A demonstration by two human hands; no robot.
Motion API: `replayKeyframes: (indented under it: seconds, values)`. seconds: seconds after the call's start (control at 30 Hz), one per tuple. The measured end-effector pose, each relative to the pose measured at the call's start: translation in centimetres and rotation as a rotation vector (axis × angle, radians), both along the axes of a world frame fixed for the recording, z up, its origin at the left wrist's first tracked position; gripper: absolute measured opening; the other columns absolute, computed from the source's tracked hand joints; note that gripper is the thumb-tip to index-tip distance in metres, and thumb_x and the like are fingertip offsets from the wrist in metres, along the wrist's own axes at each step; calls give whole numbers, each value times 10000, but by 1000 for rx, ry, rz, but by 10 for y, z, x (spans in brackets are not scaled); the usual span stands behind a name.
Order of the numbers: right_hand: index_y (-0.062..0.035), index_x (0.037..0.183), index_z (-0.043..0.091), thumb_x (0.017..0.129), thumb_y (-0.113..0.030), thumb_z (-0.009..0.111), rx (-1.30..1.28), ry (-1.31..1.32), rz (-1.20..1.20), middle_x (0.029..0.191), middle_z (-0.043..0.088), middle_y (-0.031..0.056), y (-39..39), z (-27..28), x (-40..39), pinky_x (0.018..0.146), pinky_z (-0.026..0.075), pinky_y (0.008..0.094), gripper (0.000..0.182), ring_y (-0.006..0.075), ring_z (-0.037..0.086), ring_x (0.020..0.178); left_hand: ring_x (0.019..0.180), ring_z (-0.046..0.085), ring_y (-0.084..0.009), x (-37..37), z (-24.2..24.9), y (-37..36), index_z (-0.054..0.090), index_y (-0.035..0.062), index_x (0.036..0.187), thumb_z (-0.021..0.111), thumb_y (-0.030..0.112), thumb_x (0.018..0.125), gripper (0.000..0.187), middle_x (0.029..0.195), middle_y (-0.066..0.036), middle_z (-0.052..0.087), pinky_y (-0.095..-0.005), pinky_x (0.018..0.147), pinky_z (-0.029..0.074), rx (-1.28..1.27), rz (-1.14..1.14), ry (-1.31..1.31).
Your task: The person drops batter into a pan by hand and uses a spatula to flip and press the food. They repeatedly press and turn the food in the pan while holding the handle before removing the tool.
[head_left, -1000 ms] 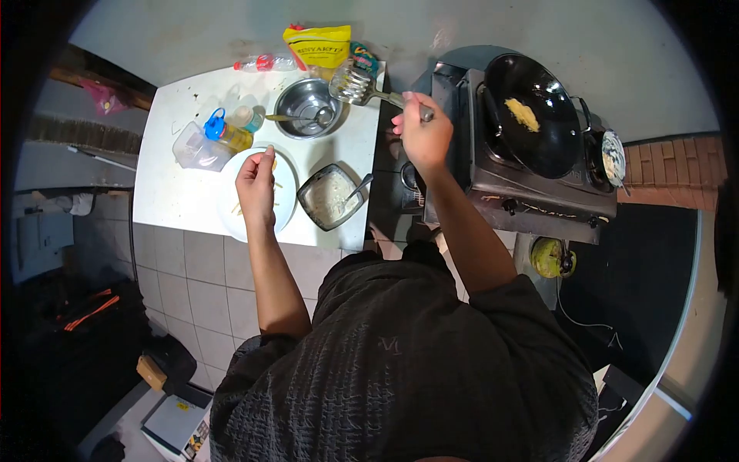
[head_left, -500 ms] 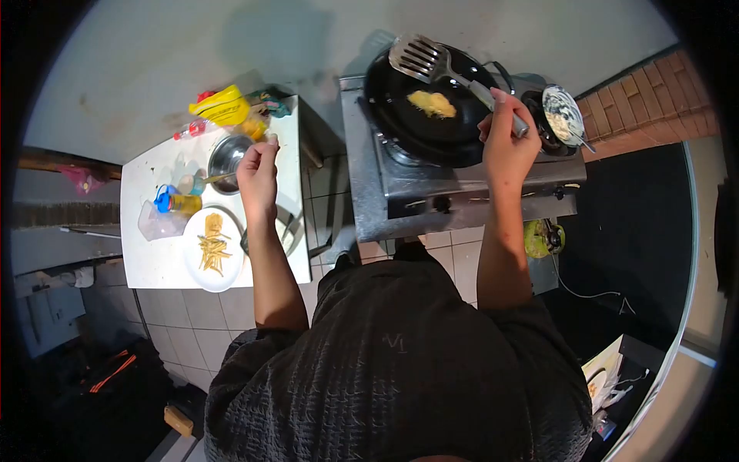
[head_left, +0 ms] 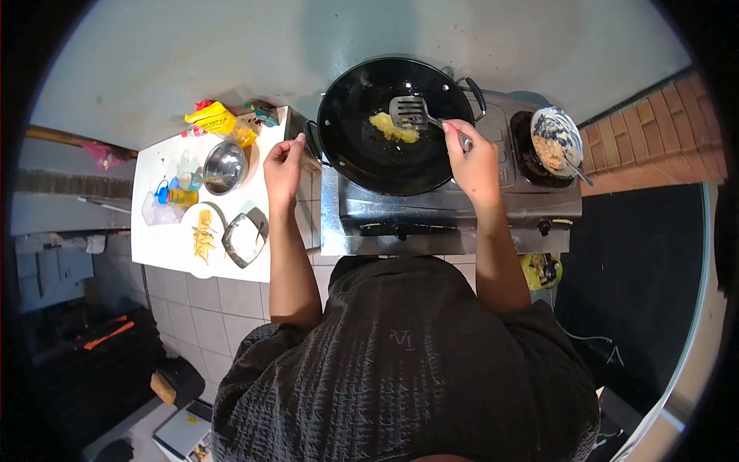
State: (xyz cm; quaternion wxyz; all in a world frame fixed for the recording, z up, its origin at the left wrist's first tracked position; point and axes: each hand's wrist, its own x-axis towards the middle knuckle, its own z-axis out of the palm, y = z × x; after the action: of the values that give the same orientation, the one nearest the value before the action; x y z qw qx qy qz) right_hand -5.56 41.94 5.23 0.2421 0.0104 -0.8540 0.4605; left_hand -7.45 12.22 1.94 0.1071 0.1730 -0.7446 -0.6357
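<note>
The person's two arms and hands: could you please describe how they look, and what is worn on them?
The left hand and right hand show no glove, ring or watch. Both forearms are bare too. Short, dark sleeves cover the upper arms; the left one has a visibly textured weave.

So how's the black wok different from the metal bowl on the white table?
The wok is black, while the metal bowl is silvery. The wok also looks much larger than the bowl. The wok sits on the stove with yellow food in it, while the bowl stands on the white table. Both are round and open-topped.
</note>
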Motion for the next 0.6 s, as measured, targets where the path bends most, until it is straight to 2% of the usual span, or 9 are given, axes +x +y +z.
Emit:
replayKeyframes:
  seconds: [0.13, 0.3, 0.4, 0.53, 0.6]
  values:
    - [-35, 949, 677, 889, -187, 636, -43, -52, 24, 832, 675, 190, 0, -4, -2, 656, 515, 341, 169, 329, 680, 760, 680, 488, -56, -3, 1, 5, 656, -3, 847, 698, 268, 866, 275, 749, 12, 596, -206, 623, 383, -50, -48, -17]
    - [-38, 956, 675, 888, -188, 639, -22, -49, 10, 823, 675, 192, 0, -6, -3, 646, 517, 345, 169, 333, 681, 750, 608, 473, -58, -11, -6, -1, 653, -4, 807, 702, 257, 854, 269, 670, 17, 577, -213, 569, 376, -155, -128, -133]
    - [-32, 949, 675, 887, -188, 640, -35, -35, 10, 815, 673, 192, -2, -6, -3, 639, 516, 347, 171, 334, 681, 743, 601, 474, -53, -18, -16, -5, 648, 0, 783, 701, 239, 851, 254, 658, 15, 577, -210, 562, 373, -122, -150, -94]
    - [-25, 945, 677, 887, -176, 642, -60, -49, -107, 816, 676, 187, -7, 3, 0, 638, 513, 328, 166, 303, 690, 734, 594, 467, -51, -23, -14, -5, 640, 9, 768, 697, 228, 852, 242, 655, 20, 575, -211, 554, 366, -92, -148, -80]
    - [-27, 949, 678, 885, -170, 645, -33, 90, -96, 822, 679, 181, -8, -2, -4, 644, 513, 320, 159, 299, 692, 742, 587, 451, -49, -26, -10, -5, 623, 20, 743, 687, 233, 863, 253, 639, 32, 552, -213, 548, 354, -83, -152, -75]
